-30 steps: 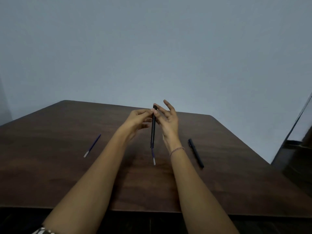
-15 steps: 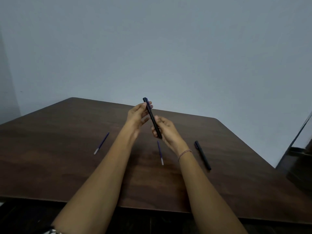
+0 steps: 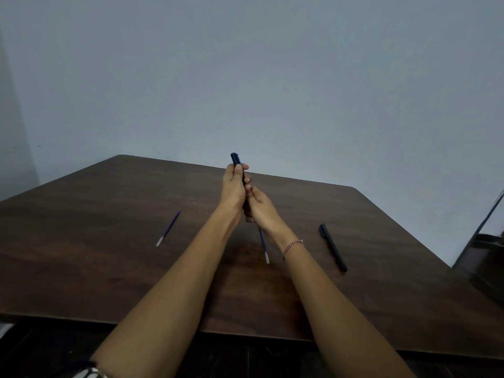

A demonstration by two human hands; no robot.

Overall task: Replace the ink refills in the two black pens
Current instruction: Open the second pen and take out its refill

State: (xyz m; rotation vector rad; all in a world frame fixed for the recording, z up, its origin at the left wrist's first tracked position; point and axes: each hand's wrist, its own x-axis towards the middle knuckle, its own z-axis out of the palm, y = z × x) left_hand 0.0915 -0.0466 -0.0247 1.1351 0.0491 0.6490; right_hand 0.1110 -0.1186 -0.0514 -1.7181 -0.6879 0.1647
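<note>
I hold a black pen (image 3: 236,159) nearly upright above the middle of the table. My left hand (image 3: 233,185) grips its upper part, with the top end sticking out above my fingers. My right hand (image 3: 259,207) grips its lower part, which my fingers hide. A blue ink refill (image 3: 263,245) lies on the table just under my right wrist. Another blue refill (image 3: 168,228) lies to the left. The second black pen (image 3: 333,247) lies to the right of my right arm.
The dark brown wooden table (image 3: 109,268) stands against a plain grey wall. A dark piece of furniture (image 3: 485,257) stands past the table's right edge.
Both hands have closed together round the pen and turned it from tilted to almost upright. The refill below the pen stays on the table.
</note>
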